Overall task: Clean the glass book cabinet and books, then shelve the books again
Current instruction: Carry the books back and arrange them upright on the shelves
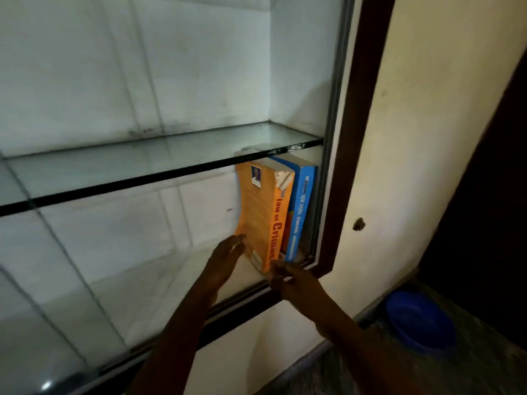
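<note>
My left hand (228,258) lies flat against the front cover of the orange book (262,212), fingers straight and released, pressing on its lower corner. I hold it that way because the book is soft and bows outward in the middle; a flat palm steadies it where a pinch would only bend it more. My right hand (293,283) is at the foot of the spine, just above the bottom sill of the cabinet (350,138). Its fingertips are blurred, so I cannot tell whether they pinch the spine or only nudge it.

The orange book stands in the lower right of the cabinet, under the glass shelf (142,169), leaning against the blue book (302,206), which stands upright hard against the right-hand wall. Starting the row in that corner makes sense: the wall props the first book and each new one leans on the last.

I judge this to be the shelving stage, with these two books in and the shelf above bare. A blue bowl (419,320) sits on the counter at lower right of the frame.
</note>
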